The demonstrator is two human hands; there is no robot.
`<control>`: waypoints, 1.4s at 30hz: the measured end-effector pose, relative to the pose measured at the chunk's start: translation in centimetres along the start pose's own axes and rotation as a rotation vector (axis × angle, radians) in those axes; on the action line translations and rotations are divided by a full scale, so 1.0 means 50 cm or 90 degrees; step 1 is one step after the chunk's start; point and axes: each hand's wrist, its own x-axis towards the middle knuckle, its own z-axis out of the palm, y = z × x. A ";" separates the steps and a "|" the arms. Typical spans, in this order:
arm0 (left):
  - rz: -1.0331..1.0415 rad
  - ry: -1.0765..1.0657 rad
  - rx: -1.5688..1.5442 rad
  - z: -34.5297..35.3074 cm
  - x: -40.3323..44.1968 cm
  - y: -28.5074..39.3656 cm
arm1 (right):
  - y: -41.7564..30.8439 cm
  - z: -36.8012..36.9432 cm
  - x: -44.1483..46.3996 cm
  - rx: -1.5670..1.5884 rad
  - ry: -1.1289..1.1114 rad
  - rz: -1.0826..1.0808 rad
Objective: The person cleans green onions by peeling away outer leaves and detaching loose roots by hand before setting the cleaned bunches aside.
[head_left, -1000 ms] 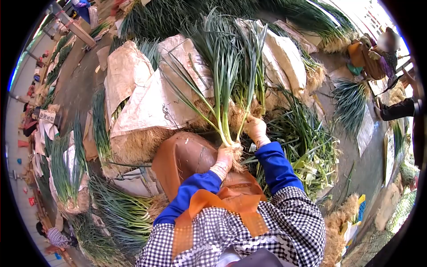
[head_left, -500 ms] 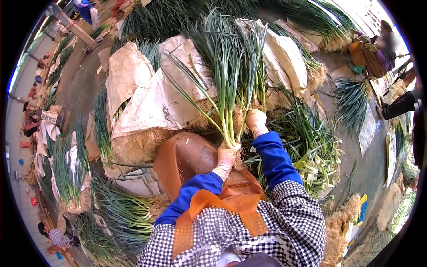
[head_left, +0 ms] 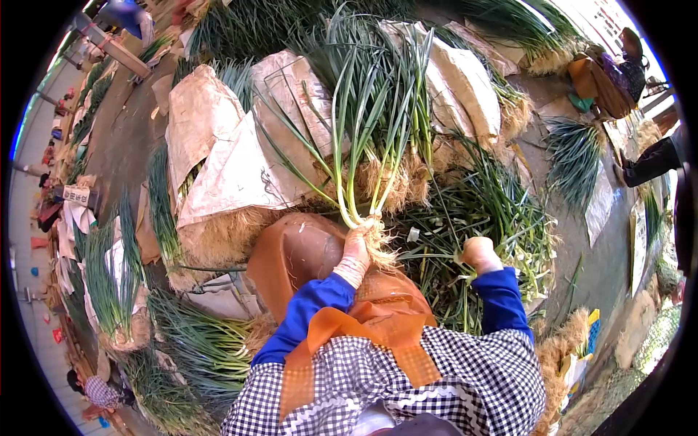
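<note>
My left hand [head_left: 356, 249] is closed round the base of a few long green onions [head_left: 349, 174]. Their stringy roots hang beside the fingers, and the leaves spread upward over the bundles behind. Off to the right, my right hand [head_left: 480, 254] is closed over a heap of loose leaves [head_left: 502, 218]. A thin green leaf runs up to its fingers, which seem to hold it. An orange apron [head_left: 385, 294] covers the lap below the left hand.
Pale sacks [head_left: 240, 171] cover rooty bundles in front. More onions [head_left: 196, 334] lie at the lower left, others [head_left: 574, 156] on the ground at right. A person [head_left: 611, 76] is at the upper right; another's dark-clothed leg [head_left: 651, 163] shows at the right edge.
My right hand has left the onions and moved down and right over the leaf heap. My left hand, still round the onion bases, has shifted slightly left, and the stalks have spread apart.
</note>
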 end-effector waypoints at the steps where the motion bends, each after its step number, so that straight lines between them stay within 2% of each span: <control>1: 0.002 -0.005 0.001 0.000 0.001 0.003 | -0.023 -0.025 0.012 -0.157 -0.065 0.015; 2: -0.031 -0.040 -0.024 0.000 0.001 0.003 | -0.067 -0.033 0.024 0.062 0.038 -0.049; 3: -0.066 -0.069 -0.051 -0.008 -0.004 -0.001 | -0.093 -0.013 0.042 0.493 0.102 -0.182; 4: -0.089 -0.096 -0.043 -0.016 -0.002 -0.001 | -0.154 -0.045 0.022 0.640 0.067 -0.297; 5: -0.082 -0.097 -0.042 -0.012 -0.005 0.004 | -0.196 -0.052 0.034 0.749 -0.031 -0.272; 6: -0.108 -0.091 -0.050 -0.005 -0.013 0.007 | -0.233 -0.028 0.074 0.802 0.008 -0.411; 7: -0.135 -0.083 -0.057 -0.002 -0.018 0.008 | -0.268 0.014 0.131 0.766 0.125 -0.485; 9: -0.141 -0.057 -0.082 -0.012 -0.017 0.010 | -0.297 0.025 0.157 0.476 0.274 -0.436; 10: -0.141 -0.053 -0.092 -0.016 -0.019 0.016 | -0.307 0.011 0.129 0.479 0.273 -0.435; 12: -0.147 -0.093 -0.119 -0.038 -0.006 0.020 | -0.318 -0.045 0.026 0.535 0.133 -0.383; 13: -0.147 0.004 -0.108 -0.002 -0.024 0.028 | -0.309 -0.034 0.007 0.599 0.046 -0.410; 15: -0.231 -0.231 -0.208 -0.079 0.034 0.011 | -0.273 -0.074 -0.063 0.447 -0.186 -0.495; 16: -0.305 -0.295 -0.293 -0.044 0.002 0.031 | -0.253 -0.104 -0.081 0.395 -0.202 -0.588; 18: -0.310 -0.315 -0.258 -0.017 -0.029 0.051 | -0.205 -0.124 -0.028 0.275 -0.314 -0.477; 19: -0.309 -0.333 -0.225 -0.012 -0.031 0.058 | -0.171 -0.106 0.045 0.099 -0.010 -0.566; 20: -0.302 -0.399 -0.206 -0.019 -0.024 0.065 | -0.117 -0.056 0.195 0.014 0.084 -0.409; 21: -0.249 -0.417 -0.160 -0.001 -0.034 0.084 | -0.117 -0.078 0.220 0.102 0.289 -0.306; 22: -0.194 -0.343 -0.100 0.030 -0.054 0.103 | -0.125 -0.101 0.242 0.188 0.489 -0.198; 23: -0.135 -0.264 -0.041 0.066 -0.084 0.126 | -0.134 -0.124 0.279 0.345 0.476 -0.133; 24: -0.052 -0.106 0.012 0.110 -0.111 0.142 | -0.154 -0.137 0.265 0.605 0.344 -0.209; 25: -0.085 -0.255 0.034 0.069 -0.077 0.146 | -0.183 -0.158 0.247 0.853 0.186 -0.282; 27: -0.013 -0.258 0.084 0.024 -0.033 0.121 | -0.257 -0.144 0.217 0.750 0.103 -0.216; 28: 0.002 -0.193 0.119 0.020 -0.026 0.109 | -0.291 -0.147 0.148 0.371 0.235 -0.317; 29: 0.050 -0.164 0.133 0.016 -0.012 0.088 | -0.301 -0.125 0.113 0.276 0.320 -0.334; 30: 0.040 -0.181 0.138 0.007 -0.004 0.075 | -0.329 -0.146 0.059 0.236 0.166 -0.322; 31: 0.027 -0.195 0.143 -0.006 0.000 0.063 | -0.339 -0.135 0.048 0.144 0.143 -0.326; 33: 0.030 -0.220 0.129 -0.027 0.017 0.045 | -0.317 -0.030 0.110 0.433 0.231 -0.469; 34: 0.051 -0.169 0.159 -0.030 0.023 0.037 | -0.322 -0.034 0.067 0.474 0.225 -0.315; 35: 0.073 -0.119 0.190 -0.032 0.029 0.034 | -0.316 -0.003 0.076 0.597 0.241 -0.417; 37: 0.059 -0.081 0.254 -0.025 0.014 0.046 | -0.303 -0.029 0.008 0.595 0.019 -0.371; 38: -0.032 -0.084 0.160 -0.034 0.018 0.050 | -0.259 -0.011 0.039 0.649 -0.137 -0.643; 39: -0.125 -0.089 0.066 -0.046 0.028 0.053 | -0.246 -0.045 0.021 0.533 -0.221 -0.708; 40: -0.184 -0.192 0.074 -0.062 0.041 0.065 | -0.235 -0.093 0.004 0.406 -0.293 -0.637; 41: -0.243 -0.316 0.017 -0.022 -0.003 0.107 | -0.224 -0.142 0.005 0.280 -0.361 -0.561; 42: -0.211 -0.311 0.013 0.000 -0.026 0.126 | -0.211 -0.171 0.060 0.021 -0.147 -0.418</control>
